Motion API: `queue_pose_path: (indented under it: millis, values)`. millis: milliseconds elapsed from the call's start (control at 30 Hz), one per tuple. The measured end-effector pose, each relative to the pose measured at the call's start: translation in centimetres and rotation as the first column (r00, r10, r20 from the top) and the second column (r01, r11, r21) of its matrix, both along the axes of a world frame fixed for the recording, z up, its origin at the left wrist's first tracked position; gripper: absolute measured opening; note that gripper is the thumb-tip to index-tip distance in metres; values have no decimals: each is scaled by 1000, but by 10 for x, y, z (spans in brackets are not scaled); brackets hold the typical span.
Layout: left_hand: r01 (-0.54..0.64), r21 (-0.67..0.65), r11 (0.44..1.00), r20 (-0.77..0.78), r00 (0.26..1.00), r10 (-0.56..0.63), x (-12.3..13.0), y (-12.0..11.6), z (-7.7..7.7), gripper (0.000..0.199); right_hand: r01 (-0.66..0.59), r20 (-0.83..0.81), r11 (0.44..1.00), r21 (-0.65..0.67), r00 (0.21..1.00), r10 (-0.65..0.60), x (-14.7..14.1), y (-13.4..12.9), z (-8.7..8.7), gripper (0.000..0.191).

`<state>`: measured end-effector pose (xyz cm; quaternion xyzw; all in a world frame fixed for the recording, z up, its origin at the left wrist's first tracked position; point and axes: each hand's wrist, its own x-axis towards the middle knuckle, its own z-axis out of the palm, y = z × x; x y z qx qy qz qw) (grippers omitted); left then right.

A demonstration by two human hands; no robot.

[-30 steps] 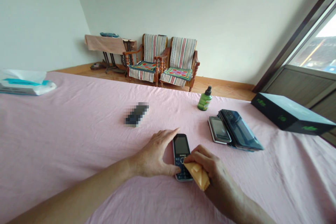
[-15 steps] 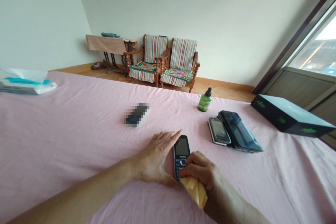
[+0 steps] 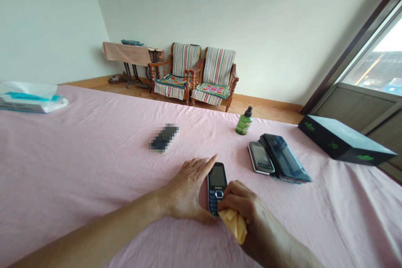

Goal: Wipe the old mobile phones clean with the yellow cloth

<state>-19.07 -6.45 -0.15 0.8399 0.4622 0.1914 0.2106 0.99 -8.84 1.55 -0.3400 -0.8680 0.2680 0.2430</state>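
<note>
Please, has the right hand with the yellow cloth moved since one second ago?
Yes, the right hand has come slightly nearer the camera, farther from the green bottle.

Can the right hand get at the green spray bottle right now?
Looks like yes: bare pink sheet lies between the right hand and the upright spray bottle, with the grey phone just right of that path. Its fingers hold a yellow cloth, though, which might hamper a grip.

A home — two armchairs [image 3: 198, 66] with striped throws [image 3: 220, 65] and bright pads [image 3: 172, 80] by the far wall [image 3: 266, 29], tissues [image 3: 34, 98] left on pink cloth [image 3: 100, 146].
</note>
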Motion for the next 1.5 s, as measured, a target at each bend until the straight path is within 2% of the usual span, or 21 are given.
queue_pose_path:
  millis: [167, 400, 600, 800, 1033, 1200, 1367, 1500]
  values:
    - [13, 30, 999, 12, 1000, -13, 0, 1, -2, 125, -48, -39, 999, -21, 998, 47, -8, -3, -2, 26]
    - [4, -27, 1000, -5, 1000, -4, -1, 0, 3, 122, 7, -10, 1000, -18, 1000, -7, -1, 1, -3, 30]
    - [10, 22, 1000, 23, 1000, -10, 0, 1, 1, 122, -33, -36, 999, -36, 999, 32, -7, -2, -1, 25]
    - [-7, -21, 1000, -38, 999, 6, 0, 0, 2, 121, 12, 3, 1000, -7, 1000, -12, 2, 0, -1, 27]
    - [17, 48, 999, 0, 1000, -17, 0, 2, -2, 125, -80, -58, 997, -13, 995, 79, -5, -4, 2, 27]
    - [5, -25, 1000, -34, 999, -6, -1, 1, 3, 130, -25, 15, 1000, -12, 1000, 25, 10, 2, 7, 32]
    - [8, -24, 1000, -26, 1000, -9, -5, 1, 6, 129, 180, -85, 979, 96, 981, -172, 22, 14, 1, 29]
    - [10, -20, 1000, -33, 999, -11, -7, 1, 6, 129, 140, -111, 989, 50, 985, -133, 19, 15, -3, 25]
